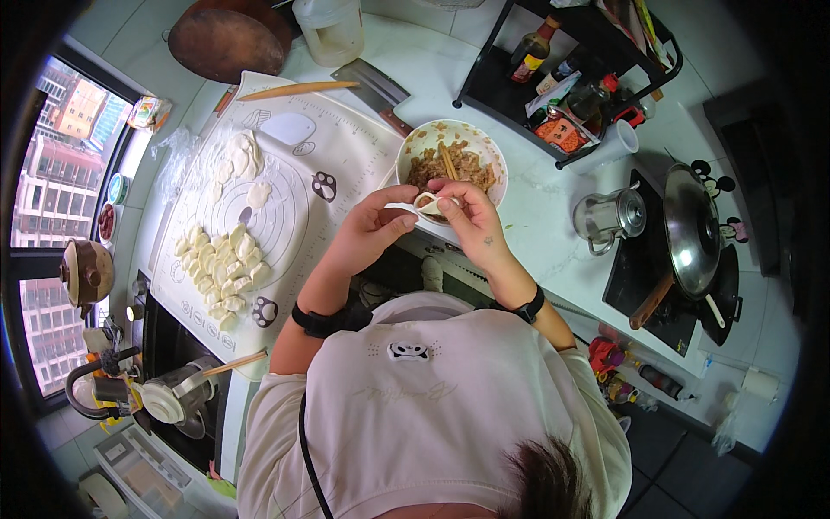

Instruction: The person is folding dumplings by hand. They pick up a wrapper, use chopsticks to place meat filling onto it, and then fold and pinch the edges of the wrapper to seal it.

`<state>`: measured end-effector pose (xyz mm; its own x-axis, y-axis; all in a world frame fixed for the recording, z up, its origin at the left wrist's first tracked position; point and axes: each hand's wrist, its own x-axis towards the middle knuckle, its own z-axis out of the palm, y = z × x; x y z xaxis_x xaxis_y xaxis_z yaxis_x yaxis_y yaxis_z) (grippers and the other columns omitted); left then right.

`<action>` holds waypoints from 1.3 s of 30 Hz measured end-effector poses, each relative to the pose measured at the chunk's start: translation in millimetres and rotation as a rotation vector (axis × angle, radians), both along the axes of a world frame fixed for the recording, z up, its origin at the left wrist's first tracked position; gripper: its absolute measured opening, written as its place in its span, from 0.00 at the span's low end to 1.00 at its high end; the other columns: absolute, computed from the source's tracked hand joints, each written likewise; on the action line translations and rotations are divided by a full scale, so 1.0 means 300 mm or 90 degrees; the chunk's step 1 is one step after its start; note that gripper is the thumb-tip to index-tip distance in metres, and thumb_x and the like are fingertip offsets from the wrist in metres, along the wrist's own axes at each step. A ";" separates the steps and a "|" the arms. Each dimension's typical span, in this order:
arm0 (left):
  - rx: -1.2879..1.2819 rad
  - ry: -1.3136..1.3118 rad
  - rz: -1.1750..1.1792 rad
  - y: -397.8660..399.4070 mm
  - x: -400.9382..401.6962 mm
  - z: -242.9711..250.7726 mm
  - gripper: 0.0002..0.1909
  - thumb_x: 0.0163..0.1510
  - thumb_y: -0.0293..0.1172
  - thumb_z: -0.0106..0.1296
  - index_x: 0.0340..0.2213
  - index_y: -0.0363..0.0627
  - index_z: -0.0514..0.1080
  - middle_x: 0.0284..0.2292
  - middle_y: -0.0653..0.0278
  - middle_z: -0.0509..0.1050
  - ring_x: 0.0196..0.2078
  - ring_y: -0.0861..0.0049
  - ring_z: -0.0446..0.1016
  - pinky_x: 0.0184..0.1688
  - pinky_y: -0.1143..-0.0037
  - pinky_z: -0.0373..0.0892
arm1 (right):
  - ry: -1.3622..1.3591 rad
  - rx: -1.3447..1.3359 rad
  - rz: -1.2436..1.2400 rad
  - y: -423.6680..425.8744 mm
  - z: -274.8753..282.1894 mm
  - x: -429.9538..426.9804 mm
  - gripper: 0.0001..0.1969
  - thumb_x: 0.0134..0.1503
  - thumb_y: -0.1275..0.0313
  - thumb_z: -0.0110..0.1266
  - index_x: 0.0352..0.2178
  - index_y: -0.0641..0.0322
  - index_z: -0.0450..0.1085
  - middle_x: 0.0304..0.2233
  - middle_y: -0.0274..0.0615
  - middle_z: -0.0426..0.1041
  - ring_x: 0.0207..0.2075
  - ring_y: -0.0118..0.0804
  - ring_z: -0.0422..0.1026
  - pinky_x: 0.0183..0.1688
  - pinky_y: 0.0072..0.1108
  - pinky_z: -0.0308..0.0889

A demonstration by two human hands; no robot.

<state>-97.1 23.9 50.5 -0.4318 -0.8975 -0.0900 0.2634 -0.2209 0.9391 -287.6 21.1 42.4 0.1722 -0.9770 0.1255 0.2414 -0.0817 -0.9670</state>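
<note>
In front of my chest, my right hand (pixel 476 224) pinches a dumpling wrapper (pixel 429 205) between thumb and fingers. The wrapper is partly folded, and some filling shows in its opening. My left hand (pixel 369 227) is just beside it, thumb and fingers apart, with nothing gripped. Behind the hands stands a patterned bowl (pixel 497 156) of minced filling (pixel 425 168), with wooden chopsticks (pixel 447 162) stuck in it. On the printed pastry mat (pixel 343 130) to the left lie several folded dumplings (pixel 224 269). Flat round wrappers (pixel 243 156) overlap above them, and a single wrapper (pixel 259 194) lies apart.
A rolling pin (pixel 298 89) rests across the mat's far edge beside a cleaver (pixel 373 84). At right are a black rack (pixel 499 58) of bottles, a metal pot (pixel 606 217) and a lidded wok (pixel 692 227). A pitcher (pixel 181 396) stands lower left, near chopsticks (pixel 237 363).
</note>
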 end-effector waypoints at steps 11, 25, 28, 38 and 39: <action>-0.125 -0.012 0.070 -0.001 0.000 -0.014 0.07 0.53 0.22 0.50 0.36 0.36 0.69 0.28 0.69 0.72 0.28 0.87 0.68 0.31 0.85 0.66 | 0.160 -0.110 0.097 0.013 0.019 -0.012 0.06 0.54 0.77 0.50 0.35 0.63 0.68 0.42 0.40 0.68 0.42 0.28 0.66 0.36 0.15 0.62; -0.261 -0.167 0.119 0.032 -0.038 0.021 0.06 0.53 0.23 0.49 0.34 0.35 0.68 0.29 0.66 0.71 0.29 0.85 0.70 0.32 0.83 0.67 | 0.165 -0.126 0.034 0.022 0.041 -0.009 0.06 0.55 0.78 0.48 0.36 0.64 0.68 0.42 0.43 0.67 0.43 0.32 0.66 0.45 0.20 0.61; -0.341 -0.196 0.138 0.025 -0.034 0.041 0.06 0.52 0.22 0.50 0.34 0.36 0.68 0.29 0.67 0.70 0.29 0.85 0.70 0.31 0.83 0.67 | 0.190 -0.144 0.031 0.028 0.064 -0.009 0.06 0.54 0.78 0.50 0.35 0.64 0.68 0.40 0.42 0.67 0.43 0.31 0.66 0.43 0.19 0.62; -0.180 0.044 0.151 0.044 -0.045 -0.011 0.07 0.50 0.20 0.52 0.34 0.39 0.69 0.28 0.66 0.69 0.30 0.83 0.70 0.30 0.82 0.68 | 0.065 -0.117 -0.009 0.053 0.061 0.020 0.05 0.52 0.78 0.53 0.32 0.63 0.66 0.38 0.41 0.68 0.40 0.32 0.67 0.38 0.19 0.63; -0.179 0.044 0.150 0.045 -0.043 0.004 0.07 0.50 0.20 0.52 0.34 0.39 0.69 0.28 0.66 0.69 0.30 0.83 0.70 0.30 0.82 0.68 | 0.065 -0.117 -0.009 0.050 0.067 0.012 0.05 0.52 0.78 0.53 0.32 0.63 0.66 0.38 0.41 0.68 0.40 0.32 0.67 0.38 0.19 0.63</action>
<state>-109.9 37.4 51.9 -0.2065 -0.9585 0.1964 0.3407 0.1177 0.9328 -284.0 36.1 62.3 0.1796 -0.9419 0.2840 0.1412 -0.2610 -0.9550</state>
